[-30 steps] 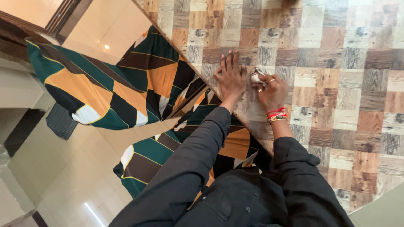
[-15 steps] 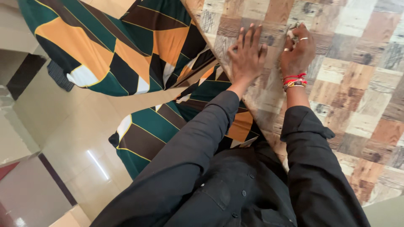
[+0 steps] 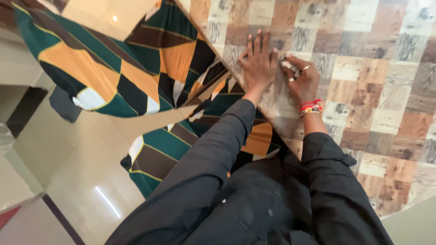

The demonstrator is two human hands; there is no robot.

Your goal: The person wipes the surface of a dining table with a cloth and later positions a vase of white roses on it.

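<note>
Left hand (image 3: 260, 63) flat, fingers spread, palm pressed on the wood-patterned surface (image 3: 372, 90); grip released. Right hand (image 3: 303, 81) just beside it, grip clenched on a small white cloth (image 3: 288, 65), mostly hidden under the fingers. Patterned cushions (image 3: 113, 77) left.

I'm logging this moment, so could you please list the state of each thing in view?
Left hand: flat on the wall, fingers spread.
Right hand: closed around a small crumpled cloth.
Cloth: bunched up, pressed to the wall.
Wall: wood-block pattern, upright.
Curtain: pushed aside, hanging in folds.
Sleeves: long, down to the wrists.
</note>
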